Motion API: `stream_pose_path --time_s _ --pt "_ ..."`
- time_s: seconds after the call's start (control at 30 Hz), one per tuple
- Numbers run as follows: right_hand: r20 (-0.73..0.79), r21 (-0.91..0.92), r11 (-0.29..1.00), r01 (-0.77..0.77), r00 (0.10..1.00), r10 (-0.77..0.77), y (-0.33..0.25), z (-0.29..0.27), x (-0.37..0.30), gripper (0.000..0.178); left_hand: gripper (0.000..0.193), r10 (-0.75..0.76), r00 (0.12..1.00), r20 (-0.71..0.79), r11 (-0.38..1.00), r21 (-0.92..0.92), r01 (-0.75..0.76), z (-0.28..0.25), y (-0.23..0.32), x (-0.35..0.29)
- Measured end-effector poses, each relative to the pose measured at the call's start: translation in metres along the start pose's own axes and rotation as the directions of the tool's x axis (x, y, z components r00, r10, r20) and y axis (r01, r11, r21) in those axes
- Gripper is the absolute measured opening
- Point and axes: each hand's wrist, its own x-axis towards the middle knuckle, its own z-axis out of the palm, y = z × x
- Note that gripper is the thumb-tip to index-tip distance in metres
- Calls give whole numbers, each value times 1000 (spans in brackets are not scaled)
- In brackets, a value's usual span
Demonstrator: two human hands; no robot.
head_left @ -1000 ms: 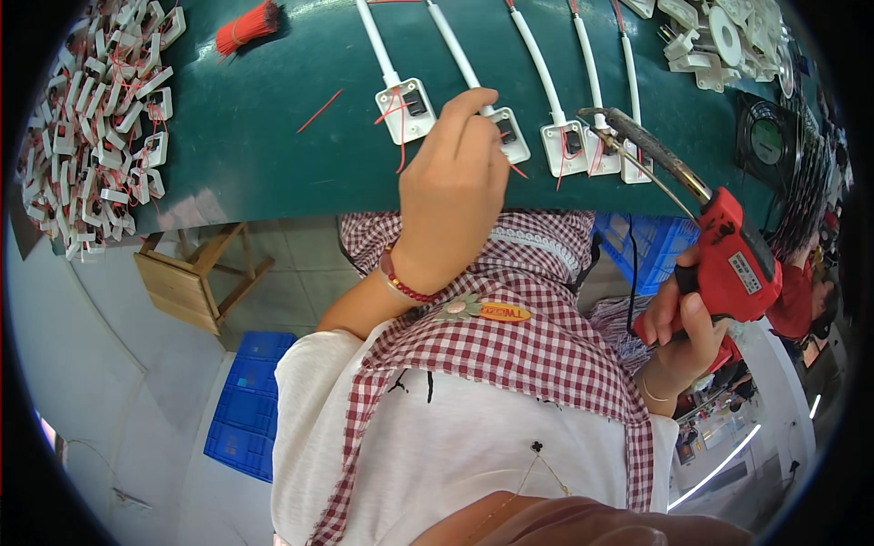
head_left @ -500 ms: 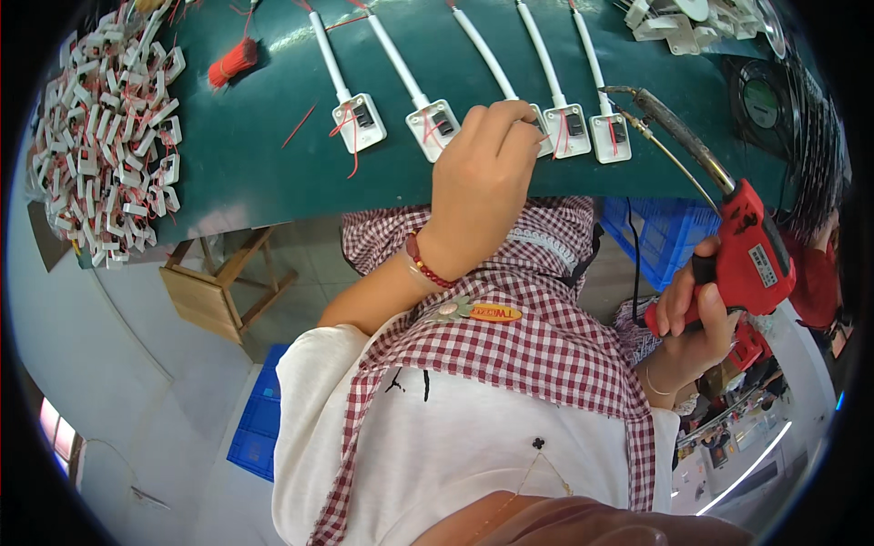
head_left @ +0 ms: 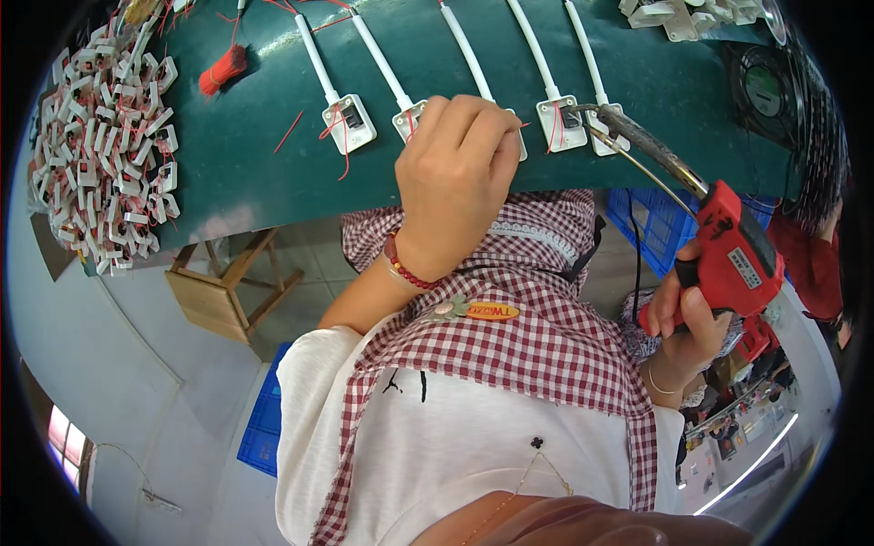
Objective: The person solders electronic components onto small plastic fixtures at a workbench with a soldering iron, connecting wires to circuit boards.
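My right hand [head_left: 687, 314] is wrapped round the grip of a red soldering gun [head_left: 742, 250]. Its dark barrel reaches up and left, and the tip lies over the gap between the two rightmost white switch housings, close to the black switch [head_left: 576, 120] of the left one. A thin metal feed tube [head_left: 651, 177] runs below the barrel. My left hand [head_left: 455, 173] is closed above the middle housing [head_left: 521, 141], covering most of it. The end of a red wire [head_left: 523, 126] pokes out beside its fingers. Each housing has a white tube running away from me.
A heap of white housings with red wires [head_left: 100, 155] covers the left end of the green table [head_left: 237, 173]. A red wire bundle [head_left: 222, 69] lies near it. White parts [head_left: 687, 16] and a black reel [head_left: 765, 96] are at right. A wooden stool [head_left: 214, 291] stands below.
My left hand has shifted left and slightly nearer me, and a red wire end now shows beside its fingers. The soldering gun's tip has moved left and slightly down, toward the neighbouring housing.
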Motion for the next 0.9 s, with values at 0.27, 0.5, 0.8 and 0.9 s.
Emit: stream_pose_path --time_s 0.27,0.5,0.8,0.9 --pt "-6 -39 995 -93 996 93 1 5 -5 44 14 20 996 91 983 180 -36 -10 -3 2" --pt "26 -43 988 -151 988 152 1 12 -5 40 12 57 988 143 983 167 -81 -10 -6 4" --pt "-34 -95 974 -206 978 204 -4 25 -3 38 6 86 967 238 989 93 -111 -19 -11 12" --pt "-69 -158 963 -217 976 209 -4 28 -3 39 4 87 962 260 991 74 -109 -20 -11 13"
